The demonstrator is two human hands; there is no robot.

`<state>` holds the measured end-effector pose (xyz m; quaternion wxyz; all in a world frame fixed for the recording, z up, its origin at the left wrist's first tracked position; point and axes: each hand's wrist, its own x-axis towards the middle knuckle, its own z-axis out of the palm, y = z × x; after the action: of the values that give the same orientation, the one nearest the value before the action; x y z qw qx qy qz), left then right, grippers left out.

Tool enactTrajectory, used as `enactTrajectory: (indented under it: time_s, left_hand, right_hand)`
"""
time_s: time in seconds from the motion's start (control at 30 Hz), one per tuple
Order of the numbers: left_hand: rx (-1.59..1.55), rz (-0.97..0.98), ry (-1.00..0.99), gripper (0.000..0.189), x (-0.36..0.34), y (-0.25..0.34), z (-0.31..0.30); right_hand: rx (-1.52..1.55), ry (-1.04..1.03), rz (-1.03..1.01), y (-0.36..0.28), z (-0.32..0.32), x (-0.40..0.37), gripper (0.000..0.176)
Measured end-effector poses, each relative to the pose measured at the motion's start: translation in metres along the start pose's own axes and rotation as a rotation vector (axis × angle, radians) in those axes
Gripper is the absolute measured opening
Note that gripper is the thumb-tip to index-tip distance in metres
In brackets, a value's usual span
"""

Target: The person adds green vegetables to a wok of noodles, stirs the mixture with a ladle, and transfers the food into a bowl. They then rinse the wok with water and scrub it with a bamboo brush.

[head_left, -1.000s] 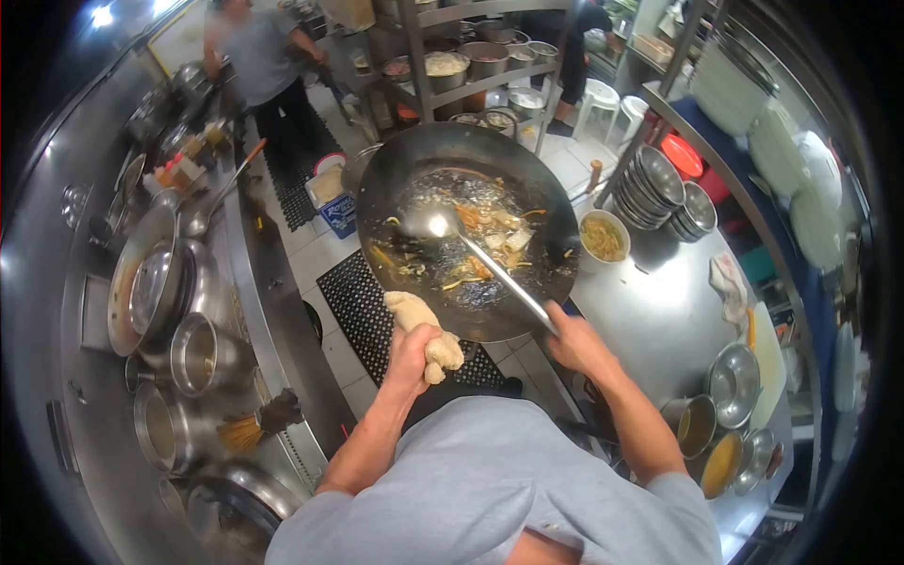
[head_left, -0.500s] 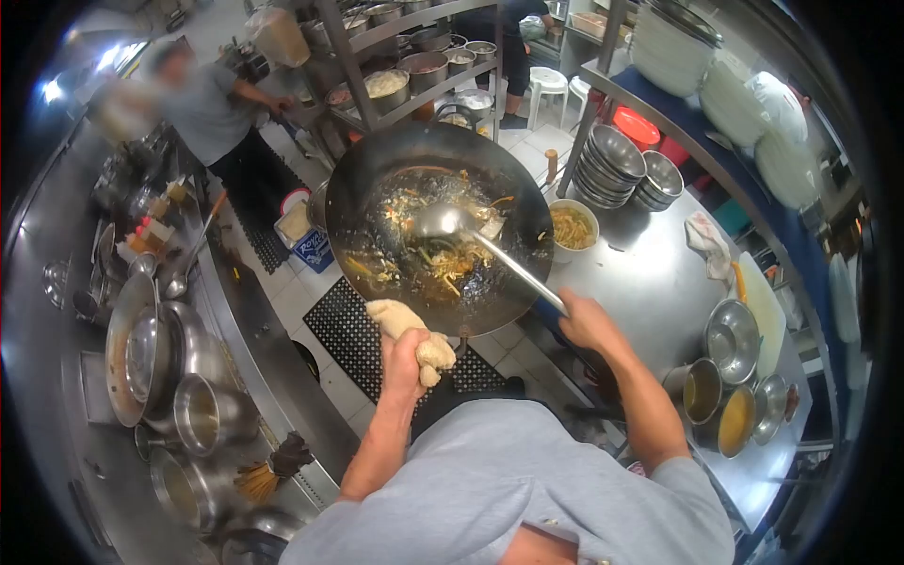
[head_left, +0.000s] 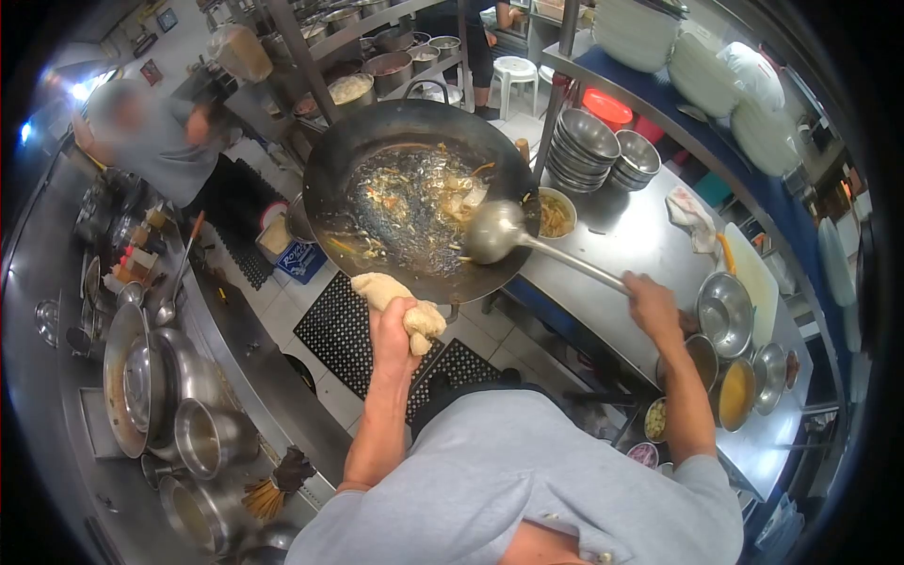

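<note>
My left hand is closed round a folded beige cloth, which meets the near rim of a big dark wok; whether it also grips the rim is hidden. In my right hand, fingers wrapped round the handle, is a long metal ladle. The ladle's bowl hangs over the wok's right side, its rounded back facing up. Shreds of food in oily liquid lie at the wok's bottom. Just right of the wok, a white bowl of shredded food stands on the steel table.
Stacked metal bowls, a white rag and a pot of yellow liquid are on the table. To the left, a steel counter carries several pots. A person stands at the far left. A shelf of pans rises behind the wok.
My right hand and the ladle have moved right, from the wok's middle to its right side. Across the view, the wok and my left hand sit slightly further left. The other person's arms have risen.
</note>
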<state>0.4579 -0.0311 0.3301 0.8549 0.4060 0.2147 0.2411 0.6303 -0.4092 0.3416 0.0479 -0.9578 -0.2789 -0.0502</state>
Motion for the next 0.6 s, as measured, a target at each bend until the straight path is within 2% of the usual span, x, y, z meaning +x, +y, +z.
enactTrajectory:
  time_s: [0.1, 0.2, 0.33, 0.43, 0.53, 0.6]
  left_hand:
    - [0.007, -0.002, 0.009, 0.033, 0.002, 0.003, 0.003]
    - [0.009, -0.014, -0.008, 0.033, 0.004, 0.001, 0.012]
    - [0.019, 0.006, 0.045, 0.031, 0.001, 0.003, 0.029]
    - [0.018, 0.039, 0.047, 0.030, 0.002, 0.003, 0.027]
    - [0.037, 0.011, 0.061, 0.031, -0.002, 0.004, 0.035]
    - [0.024, -0.004, 0.053, 0.031, 0.000, 0.001, 0.036]
  right_hand:
    - [-0.087, 0.008, 0.123, 0.019, -0.020, -0.007, 0.018]
    - [-0.053, 0.114, 0.061, 0.004, -0.018, 0.002, 0.017]
    - [-0.082, 0.044, 0.046, 0.012, 0.011, 0.014, 0.018]
    - [-0.109, 0.042, 0.147, 0.026, -0.001, 0.013, 0.019]
    - [-0.046, 0.105, 0.126, 0.011, 0.001, 0.026, 0.019]
    - [-0.009, 0.075, 0.100, -0.005, 0.011, 0.035, 0.019]
